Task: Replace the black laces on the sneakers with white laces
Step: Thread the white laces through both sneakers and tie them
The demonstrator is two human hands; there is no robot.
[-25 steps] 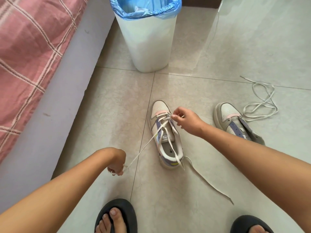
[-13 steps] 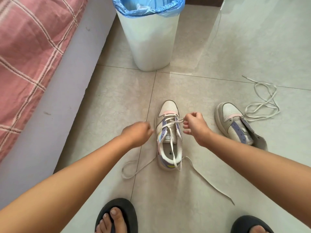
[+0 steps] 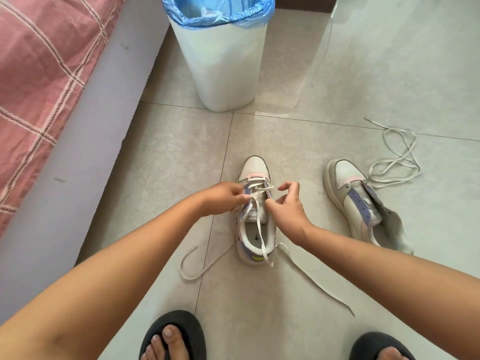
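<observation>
A white and purple sneaker [image 3: 255, 167] stands on the floor tiles, toe pointing away from me. A white lace [image 3: 259, 188] crosses its lower eyelets, and both loose ends trail on the floor by the heel. My left hand [image 3: 220, 197] pinches the lace at the shoe's left eyelet row. My right hand [image 3: 287, 203] sits against the right side of the tongue, thumb and forefinger curled, holding nothing that I can see. A second sneaker [image 3: 353, 198] lies unlaced to the right, with a loose white lace [image 3: 394, 162] coiled beyond it.
A white bin [image 3: 220, 63] with a blue liner stands just beyond the sneakers. A bed with a pink checked cover [image 3: 39, 74] and a grey base runs along the left. My feet in black slippers [image 3: 176, 333] are at the bottom edge.
My left hand let go of the taut lace end near the floor and moved up to the shoe's left eyelets. That lace end now lies slack on the tiles. The right hand shifted slightly lower.
</observation>
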